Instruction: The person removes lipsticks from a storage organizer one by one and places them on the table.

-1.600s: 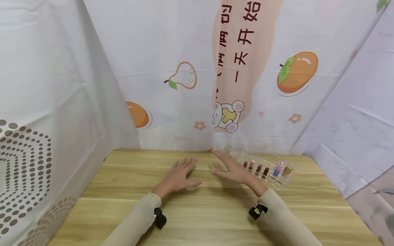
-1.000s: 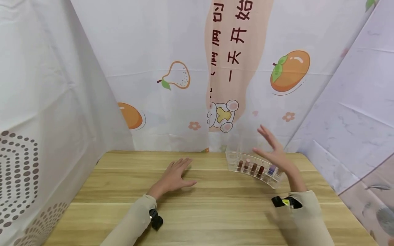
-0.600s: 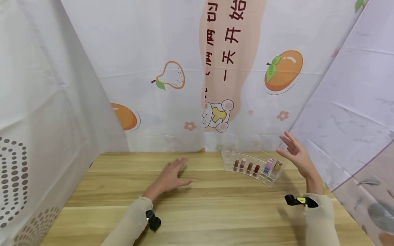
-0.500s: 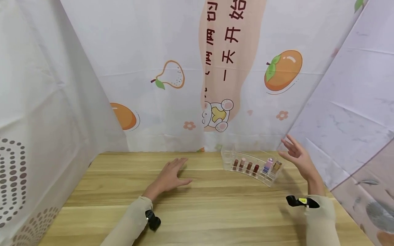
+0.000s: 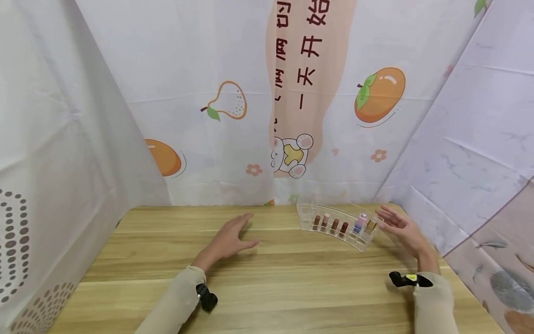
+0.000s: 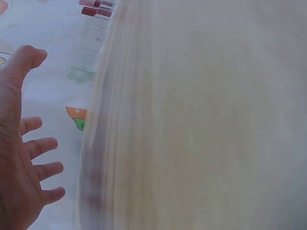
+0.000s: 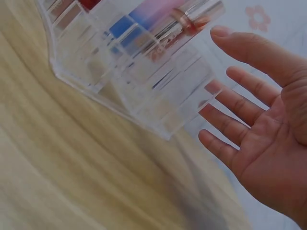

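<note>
A curved clear lipstick organizer stands at the back right of the wooden table. It holds several dark red and brown lipsticks, a pink-to-blue tube and a gold-topped tube. My right hand is at the organizer's right end, fingers spread and gently bent, thumb near the gold-topped tube. In the right wrist view its fingertips overlap the clear end wall; contact cannot be made out. Left of the organizer, my left hand is held over the table with thumb apart, holding nothing.
The wooden table runs up to a white printed cloth at the back. Further cloths hang at the left and right. Each wrist carries a small black camera over a beige sleeve.
My right hand has swung from the table's middle over the organizer to its right side, then lowered beside its end. The left hand holds its pose. The head view has turned slightly right.
</note>
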`<state>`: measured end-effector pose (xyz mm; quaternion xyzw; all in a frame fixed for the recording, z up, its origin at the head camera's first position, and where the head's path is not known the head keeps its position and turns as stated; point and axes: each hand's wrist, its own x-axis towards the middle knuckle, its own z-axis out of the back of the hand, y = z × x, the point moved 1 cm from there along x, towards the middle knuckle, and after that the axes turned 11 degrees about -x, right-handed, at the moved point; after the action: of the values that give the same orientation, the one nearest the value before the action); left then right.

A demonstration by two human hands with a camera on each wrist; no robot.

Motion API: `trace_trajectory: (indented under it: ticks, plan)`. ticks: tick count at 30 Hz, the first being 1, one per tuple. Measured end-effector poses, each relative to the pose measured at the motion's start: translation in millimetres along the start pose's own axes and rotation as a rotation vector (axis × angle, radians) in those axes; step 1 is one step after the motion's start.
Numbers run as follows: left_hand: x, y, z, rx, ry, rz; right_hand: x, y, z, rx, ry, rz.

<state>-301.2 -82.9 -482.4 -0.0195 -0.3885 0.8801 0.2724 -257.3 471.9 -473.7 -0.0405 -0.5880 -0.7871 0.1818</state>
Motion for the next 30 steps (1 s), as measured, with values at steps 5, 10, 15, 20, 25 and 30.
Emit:
trace_trajectory:
  ticks: [5, 10, 15, 20, 25, 30]
  plan:
    - [6.7, -2.0, -5.9, -0.096, -0.015, 0.014, -1, -11, -2, 0.037, -0.002, 0.003]
    - [17.4, -11.1, -12.6, -0.115, -0.021, -0.009, 0, -13, -4, -0.010, -0.023, -0.015]
    - [31.2, -21.8, -21.3, -0.148, -0.030, -0.028, 2, -13, -4, 0.011, -0.030, -0.085]
    - [47.8, -30.4, -35.4, -0.281, -0.035, -0.060, 4, -13, -3, 0.001, -0.031, -0.110]
    - [61.7, -40.3, -51.8, -0.490, -0.062, -0.072, 5, -13, -3, 0.028, -0.004, -0.092]
    - [77.2, -55.8, -66.1, -0.722, -0.167, -0.063, 3, -16, -2, 0.057, 0.005, -0.082]
